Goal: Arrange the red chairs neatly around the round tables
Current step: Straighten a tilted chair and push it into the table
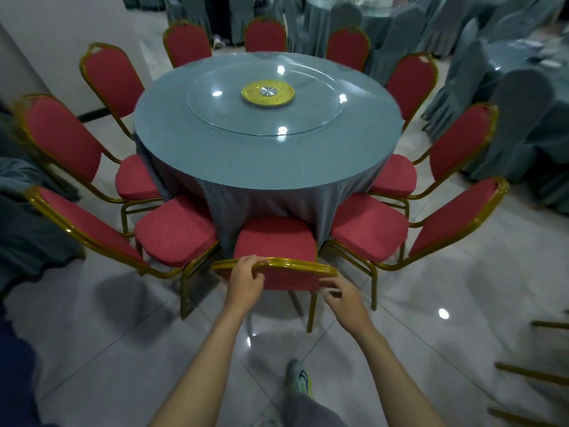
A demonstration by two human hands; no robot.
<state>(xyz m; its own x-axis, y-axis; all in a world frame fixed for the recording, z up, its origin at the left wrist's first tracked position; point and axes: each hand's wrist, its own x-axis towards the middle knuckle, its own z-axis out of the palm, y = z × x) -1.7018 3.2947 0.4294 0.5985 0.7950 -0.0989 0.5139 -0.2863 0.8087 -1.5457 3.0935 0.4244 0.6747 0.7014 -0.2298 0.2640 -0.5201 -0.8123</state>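
Note:
A round table (172,118) under a grey-blue cloth stands ahead, with a glass turntable (308,118) and a yellow disc (267,92) on top. Several red chairs with gold frames ring it. The nearest red chair (275,241) faces the table, its seat close to the hanging cloth. My left hand (244,280) grips the top rail of its back near the left corner. My right hand (343,298) is at the right corner of that back, fingers around the lower edge of the frame.
A white wall (61,32) stands at the left. More tables and chairs under grey-blue covers (508,124) fill the right and far side. Gold chair legs (529,371) show at the right edge. My shoe (298,377) is on the glossy tiled floor below.

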